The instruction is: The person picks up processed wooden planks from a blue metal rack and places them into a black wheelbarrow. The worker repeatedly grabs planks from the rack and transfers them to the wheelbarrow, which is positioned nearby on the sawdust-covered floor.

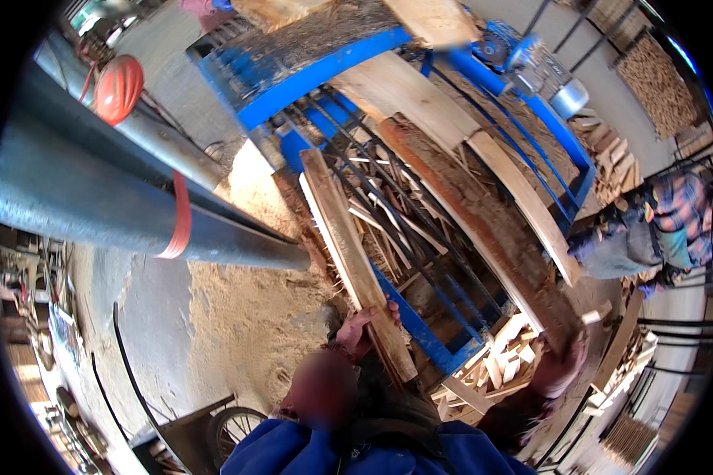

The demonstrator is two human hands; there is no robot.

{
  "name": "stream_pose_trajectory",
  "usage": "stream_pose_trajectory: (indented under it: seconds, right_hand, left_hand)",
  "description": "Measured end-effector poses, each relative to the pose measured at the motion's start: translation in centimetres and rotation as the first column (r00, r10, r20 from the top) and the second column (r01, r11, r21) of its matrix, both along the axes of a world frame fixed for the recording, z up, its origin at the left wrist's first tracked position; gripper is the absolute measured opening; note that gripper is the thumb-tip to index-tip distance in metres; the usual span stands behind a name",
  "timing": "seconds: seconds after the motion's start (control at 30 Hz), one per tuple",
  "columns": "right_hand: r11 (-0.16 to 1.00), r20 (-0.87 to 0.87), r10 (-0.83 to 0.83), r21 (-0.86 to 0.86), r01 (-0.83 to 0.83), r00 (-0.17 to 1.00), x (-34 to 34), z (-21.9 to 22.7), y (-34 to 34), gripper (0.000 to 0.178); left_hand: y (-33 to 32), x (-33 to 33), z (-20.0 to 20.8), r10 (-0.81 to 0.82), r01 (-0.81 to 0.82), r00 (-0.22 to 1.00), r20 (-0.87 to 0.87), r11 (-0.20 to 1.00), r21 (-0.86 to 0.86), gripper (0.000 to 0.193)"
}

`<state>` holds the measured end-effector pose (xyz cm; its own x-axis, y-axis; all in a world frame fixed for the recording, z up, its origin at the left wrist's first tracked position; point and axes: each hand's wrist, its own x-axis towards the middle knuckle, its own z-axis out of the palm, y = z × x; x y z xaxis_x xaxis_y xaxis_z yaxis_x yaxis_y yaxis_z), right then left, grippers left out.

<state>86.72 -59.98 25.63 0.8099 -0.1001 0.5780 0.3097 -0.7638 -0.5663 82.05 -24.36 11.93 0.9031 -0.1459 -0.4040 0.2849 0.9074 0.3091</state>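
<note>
My left hand [360, 328] is closed around the near part of a narrow, pale plank [342, 237]. That plank slopes away to the far left, along the left side of a blue metal frame [325, 77]. My right hand [561, 366] grips the near end of a long board with rough brown bark [483, 210]. The bark board lies slantwise over the frame's dark bars [408, 233]. To its right rests a pale board [523, 202], and a wider pale board [408, 95] lies beyond. My right fingers are partly hidden by the board's end and shadow.
Loose offcuts [509, 356] are heaped below the frame's near end. A thick grey pipe [135, 190] and sawdust [238, 317] are at left, near a cart wheel [234, 427]. Another person in a plaid sleeve [681, 202] stands at right; a motor [499, 43] sits far right.
</note>
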Motion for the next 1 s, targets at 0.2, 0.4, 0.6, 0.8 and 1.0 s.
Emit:
stream_pose_trajectory:
  seconds: [0.2,0.4,0.6,0.8,1.0]
  right_hand:
    - [0.268,-0.330,0.404,0.935,0.234,0.853,-2.8,-1.0,12.0,0.042]
    - [0.600,-0.609,0.665,0.780,0.176,0.433,-6.0,-4.1,12.8,0.035]
    - [0.771,-0.718,0.637,0.604,-0.204,0.282,-4.1,-2.9,13.5,0.029]
    - [0.751,-0.769,0.610,0.484,-0.449,0.191,-4.5,-4.7,14.1,0.038]
    - [0.613,-0.717,0.692,0.520,-0.595,0.088,-5.4,-7.1,16.6,0.039]
  left_hand:
    - [-0.2,-0.4,-0.8,0.012,-0.002,0.990,0.139,0.997,-0.071,0.062]
    - [-0.7,-1.5,-0.4,0.136,-0.126,0.980,0.143,0.989,-0.075,0.081]
    - [-0.3,-1.6,1.3,0.135,-0.119,0.976,0.174,0.988,-0.102,0.084]
    - [1.1,-2.4,1.7,0.131,-0.128,0.991,-0.027,0.986,0.105,0.064]
    - [3.8,-3.1,-0.5,0.099,-0.075,0.994,-0.044,0.918,0.389,0.056]
